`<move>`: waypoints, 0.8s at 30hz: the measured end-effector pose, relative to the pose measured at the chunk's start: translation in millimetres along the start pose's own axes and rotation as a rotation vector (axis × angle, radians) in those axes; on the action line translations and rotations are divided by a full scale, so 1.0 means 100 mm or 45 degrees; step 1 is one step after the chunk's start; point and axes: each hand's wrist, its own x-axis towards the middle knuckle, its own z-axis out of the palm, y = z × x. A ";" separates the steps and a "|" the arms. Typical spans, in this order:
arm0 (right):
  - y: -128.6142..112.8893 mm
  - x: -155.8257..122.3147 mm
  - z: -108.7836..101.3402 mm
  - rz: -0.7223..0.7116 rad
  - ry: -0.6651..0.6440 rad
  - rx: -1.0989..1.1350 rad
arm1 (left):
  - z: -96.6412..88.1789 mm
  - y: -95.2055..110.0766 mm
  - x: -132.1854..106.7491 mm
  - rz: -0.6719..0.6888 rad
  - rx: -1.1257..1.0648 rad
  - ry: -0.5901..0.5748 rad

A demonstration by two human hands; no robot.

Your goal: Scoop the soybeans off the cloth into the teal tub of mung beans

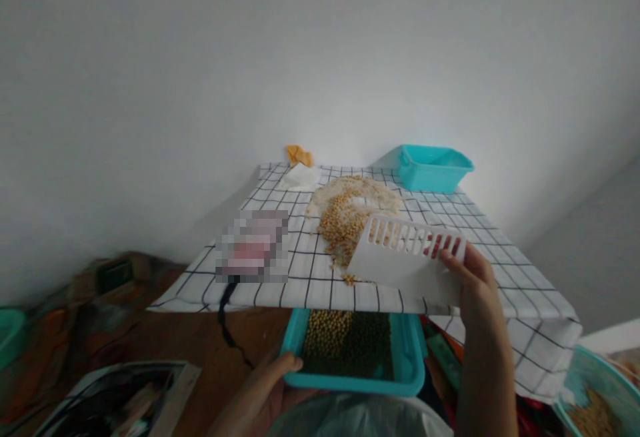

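Right hand (473, 277) closes its grip on a white slotted scoop (407, 257) beside spilled soybeans (345, 220) on the checked counter (500, 250), while left hand (260, 383) clasps the teal tray (350, 373) just under the counter's edge, placed to catch them.

In our right hand (477, 290) we hold a white slotted scoop (407, 257) of smooth, matt plastic. Beneath it lies a checked cloth (300, 277), soft and matt. Our left hand (265, 383) grips a teal tray (353, 350), glossy smooth plastic, holding dry, matt beans.
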 end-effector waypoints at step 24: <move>0.03 -0.02 -0.14 -0.004 0.044 -0.029 | 0.03 -0.02 0.02 0.049 0.177 -0.009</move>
